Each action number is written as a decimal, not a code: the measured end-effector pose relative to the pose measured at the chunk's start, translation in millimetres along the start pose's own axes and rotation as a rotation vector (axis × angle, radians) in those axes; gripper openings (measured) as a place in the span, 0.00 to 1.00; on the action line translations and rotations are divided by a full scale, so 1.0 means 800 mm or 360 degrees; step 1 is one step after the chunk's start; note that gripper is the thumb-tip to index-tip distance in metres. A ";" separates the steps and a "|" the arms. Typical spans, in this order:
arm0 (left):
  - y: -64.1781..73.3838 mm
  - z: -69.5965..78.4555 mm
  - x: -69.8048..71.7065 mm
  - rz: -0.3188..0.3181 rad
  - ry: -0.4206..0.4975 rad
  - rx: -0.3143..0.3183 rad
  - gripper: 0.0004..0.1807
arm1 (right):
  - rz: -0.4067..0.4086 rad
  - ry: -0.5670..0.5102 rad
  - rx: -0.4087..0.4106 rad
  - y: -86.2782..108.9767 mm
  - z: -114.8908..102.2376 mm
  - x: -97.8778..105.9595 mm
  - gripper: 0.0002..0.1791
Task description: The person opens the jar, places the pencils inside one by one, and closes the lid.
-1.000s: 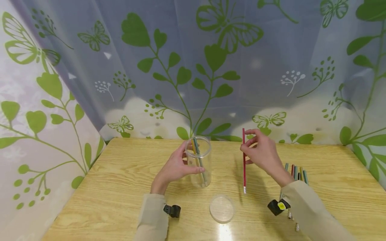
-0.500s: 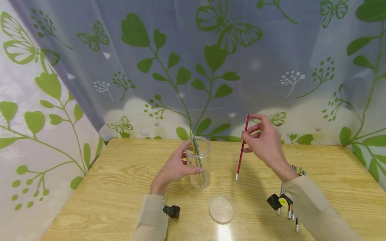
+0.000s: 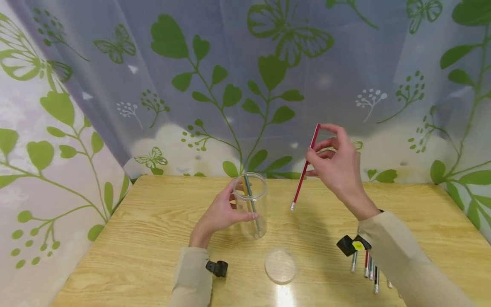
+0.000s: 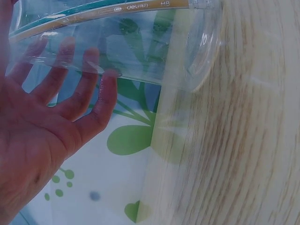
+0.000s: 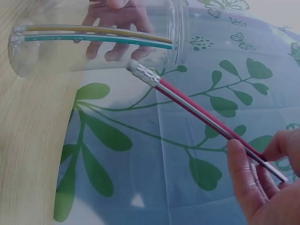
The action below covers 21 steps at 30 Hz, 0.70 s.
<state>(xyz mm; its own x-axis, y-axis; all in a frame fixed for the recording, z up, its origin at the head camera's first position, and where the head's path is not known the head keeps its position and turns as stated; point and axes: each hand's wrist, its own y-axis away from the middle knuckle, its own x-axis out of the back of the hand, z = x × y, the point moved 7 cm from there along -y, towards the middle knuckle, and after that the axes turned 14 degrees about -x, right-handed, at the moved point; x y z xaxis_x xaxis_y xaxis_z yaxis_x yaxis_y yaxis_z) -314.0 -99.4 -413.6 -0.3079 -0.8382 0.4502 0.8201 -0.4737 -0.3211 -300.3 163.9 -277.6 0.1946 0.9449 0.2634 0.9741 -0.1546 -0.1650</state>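
My left hand [image 3: 220, 213] grips a clear plastic jar [image 3: 262, 213] that stands upright and uncapped on the table. Inside lean a yellow pencil [image 5: 103, 31] and a teal pencil [image 5: 98, 41], eraser ends down, as the right wrist view shows. In the left wrist view the fingers [image 4: 84, 101] curl along the jar's side. Up to the right of the jar, my right hand [image 3: 337, 166] pinches a red pencil [image 3: 303, 172] near its upper end. This pencil tilts, with its eraser end low and pointing toward the jar, apart from it in the head view.
A round clear lid [image 3: 281, 266] lies flat in front of the jar. Several pencils [image 3: 367, 264] lie on the table at the right, partly hidden under my right forearm. A patterned curtain [image 3: 215, 85] hangs behind the wooden table [image 3: 153, 256].
My right hand has lifted the red pencil higher, and the pencil has gone from near vertical to tilted, its eraser end swinging left toward the jar. The left hand and jar stay in place.
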 end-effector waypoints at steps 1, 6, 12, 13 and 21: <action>0.000 0.000 0.000 0.0001 0.0000 -0.0002 0.49 | 0.0012 -0.0026 0.0026 0.000 -0.003 0.000 0.33; -0.002 0.002 -0.001 -0.0002 0.0013 -0.0012 0.49 | 0.0058 -0.0150 0.0139 0.003 -0.017 0.001 0.33; -0.002 0.001 -0.001 0.0002 0.0013 -0.0009 0.50 | 0.0099 -0.0294 0.0271 0.006 -0.039 -0.001 0.33; -0.002 0.001 -0.001 0.0003 0.0011 -0.0010 0.50 | 0.0107 -0.0317 0.0296 0.007 -0.043 -0.001 0.33; -0.001 0.000 0.000 0.0010 0.0023 -0.0018 0.50 | 0.0137 -0.0530 0.0420 0.012 -0.060 -0.006 0.34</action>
<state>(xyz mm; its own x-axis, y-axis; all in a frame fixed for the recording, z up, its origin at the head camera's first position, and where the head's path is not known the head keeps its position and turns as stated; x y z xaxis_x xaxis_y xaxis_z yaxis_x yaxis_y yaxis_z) -314.8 -98.7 -413.7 -0.3100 -0.8448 0.4361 0.8165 -0.4716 -0.3331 -286.5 144.1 -234.6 0.1837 0.9801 -0.0758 0.8848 -0.1984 -0.4216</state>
